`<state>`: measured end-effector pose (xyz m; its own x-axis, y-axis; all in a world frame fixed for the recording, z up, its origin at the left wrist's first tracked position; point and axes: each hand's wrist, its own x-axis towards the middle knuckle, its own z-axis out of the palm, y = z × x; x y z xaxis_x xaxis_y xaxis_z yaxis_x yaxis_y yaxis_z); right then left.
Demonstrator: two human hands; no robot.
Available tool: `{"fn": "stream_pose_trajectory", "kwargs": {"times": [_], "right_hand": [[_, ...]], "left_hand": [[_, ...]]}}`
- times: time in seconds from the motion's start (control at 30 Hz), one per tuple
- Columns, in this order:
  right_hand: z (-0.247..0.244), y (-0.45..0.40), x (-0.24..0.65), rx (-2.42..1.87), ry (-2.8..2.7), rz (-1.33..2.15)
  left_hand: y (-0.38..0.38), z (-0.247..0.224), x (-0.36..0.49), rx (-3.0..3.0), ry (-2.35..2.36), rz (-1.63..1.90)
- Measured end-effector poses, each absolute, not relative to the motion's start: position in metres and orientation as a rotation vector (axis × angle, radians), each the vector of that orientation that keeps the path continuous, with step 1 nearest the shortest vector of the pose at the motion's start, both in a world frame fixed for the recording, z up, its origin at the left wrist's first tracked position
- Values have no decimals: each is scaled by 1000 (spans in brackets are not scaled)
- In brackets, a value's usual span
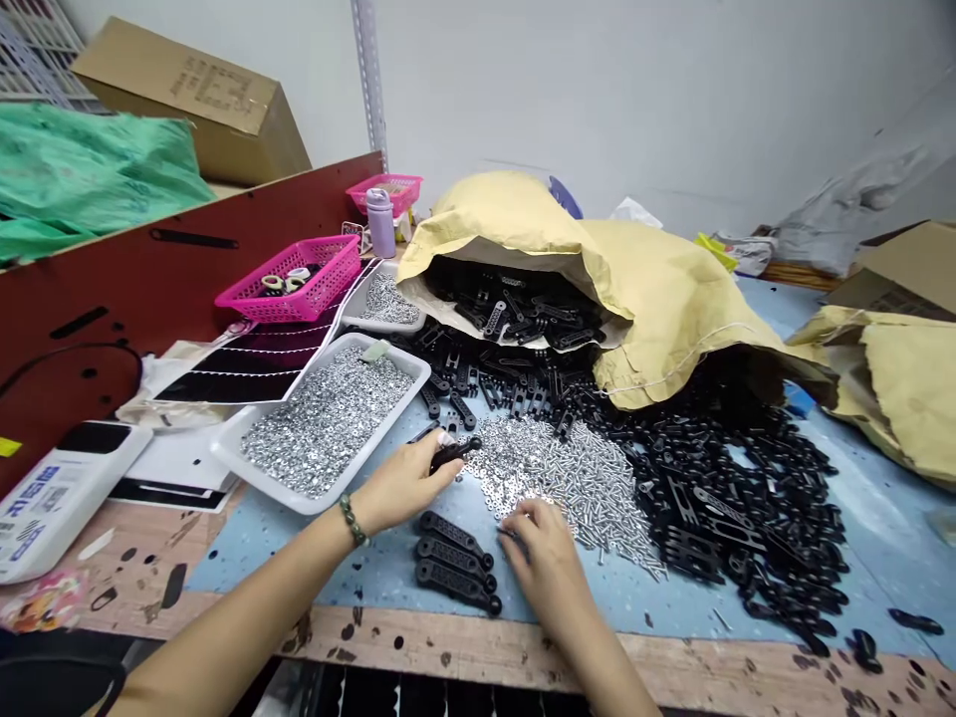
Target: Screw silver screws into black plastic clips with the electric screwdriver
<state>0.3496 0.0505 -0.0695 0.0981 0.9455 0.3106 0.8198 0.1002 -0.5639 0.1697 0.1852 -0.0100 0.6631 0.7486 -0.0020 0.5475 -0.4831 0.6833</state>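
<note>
Two hands on a blue mat (358, 568): left hand (403, 486), fingers (440, 460) pinching a black plastic bracket (455, 454); right hand (547, 558), fingertips (523, 515) bunched at silver screws (568, 498). Bracket light, stiff, easiest held by its ends.

You're in a small assembly workshop: on your workbench (463, 637) lie heaps of black plastic brackets (739, 498) and silver screws (575, 493), beside a white tray (395, 408) of nuts (329, 423), with a cardboard carton (194, 100) and metal shelf upright (369, 70) behind.
</note>
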Motion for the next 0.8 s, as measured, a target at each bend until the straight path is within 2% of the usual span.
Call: {"fn": "stream_pose_trajectory", "kwargs": {"times": [0.27, 0.4, 0.6, 0.8], "right_hand": [[-71, 45, 345, -1649, -1582, 258], [-74, 33, 349, -1604, -1781, 291], [-79, 40, 342, -1643, -1820, 207], [-70, 45, 344, -1641, -1813, 276]], "left_hand": [[183, -23, 176, 2327, 571, 277], [178, -32, 183, 2364, 441, 174], [181, -38, 181, 2370, 432, 129], [187, -36, 177, 2346, 502, 149]]}}
